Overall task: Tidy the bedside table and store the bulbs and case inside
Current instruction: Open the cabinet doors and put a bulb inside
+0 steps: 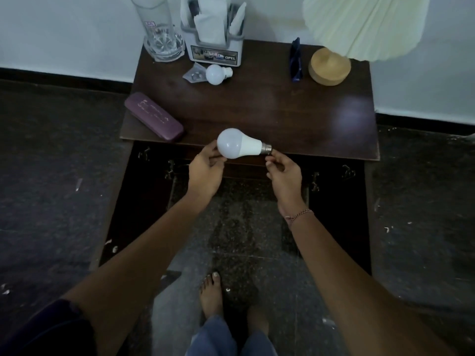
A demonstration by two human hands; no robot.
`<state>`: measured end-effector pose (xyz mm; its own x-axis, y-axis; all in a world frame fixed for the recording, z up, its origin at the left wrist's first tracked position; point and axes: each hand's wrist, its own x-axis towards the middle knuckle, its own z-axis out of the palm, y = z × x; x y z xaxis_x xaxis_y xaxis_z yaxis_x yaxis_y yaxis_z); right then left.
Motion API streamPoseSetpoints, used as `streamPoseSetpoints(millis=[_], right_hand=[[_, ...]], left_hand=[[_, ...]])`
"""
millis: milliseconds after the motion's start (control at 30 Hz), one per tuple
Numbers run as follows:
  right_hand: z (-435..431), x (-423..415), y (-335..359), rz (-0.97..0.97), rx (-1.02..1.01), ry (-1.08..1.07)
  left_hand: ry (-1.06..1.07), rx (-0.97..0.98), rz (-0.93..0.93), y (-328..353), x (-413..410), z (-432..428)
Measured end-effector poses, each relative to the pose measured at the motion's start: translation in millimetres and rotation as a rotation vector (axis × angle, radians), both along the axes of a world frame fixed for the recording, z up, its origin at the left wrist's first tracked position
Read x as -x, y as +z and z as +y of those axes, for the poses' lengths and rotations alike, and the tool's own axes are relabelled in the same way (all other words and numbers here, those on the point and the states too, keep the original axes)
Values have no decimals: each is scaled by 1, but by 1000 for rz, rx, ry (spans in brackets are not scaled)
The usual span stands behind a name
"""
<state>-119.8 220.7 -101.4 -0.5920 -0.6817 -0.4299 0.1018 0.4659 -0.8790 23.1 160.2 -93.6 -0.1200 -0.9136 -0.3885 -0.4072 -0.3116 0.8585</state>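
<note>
White frosted plastic fills the left hand's (205, 173) fingers (215, 156), which are curled under and against the dome of the large bulb (237, 144), while the right hand's (284, 173) fingers (270, 157) are pinched on its metal cap. Held at both ends and lying sideways, the bulb hangs just off the front edge of the table (257, 106), probably so it cannot roll or slip while it is carried down.

Below the hands both cabinet doors (144, 201) stand swung open, leaving a dark opening straight underneath; that looks like the intended store, and the way down is free apart from the table's overhanging lip.

On the top, the maroon case (154, 116) lies slanted at the front left corner, partly over the edge, so it could be knocked off. A smaller bulb (217, 74) rests on its side near the back, touching a clear wrapper (194, 74) in front of the tissue holder (214, 34). A glass (162, 29), blue packet (296, 60) and lamp base (329, 66) line the rear, well clear.
</note>
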Motion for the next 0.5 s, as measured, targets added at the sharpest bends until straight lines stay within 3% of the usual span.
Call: streamPoseSetpoints(millis=[167, 500], right_hand=[[29, 0, 3, 34, 9, 52], [61, 0, -35, 74, 18, 110]], left_hand=[[87, -41, 80, 3, -4, 29], [117, -63, 67, -37, -3, 57]])
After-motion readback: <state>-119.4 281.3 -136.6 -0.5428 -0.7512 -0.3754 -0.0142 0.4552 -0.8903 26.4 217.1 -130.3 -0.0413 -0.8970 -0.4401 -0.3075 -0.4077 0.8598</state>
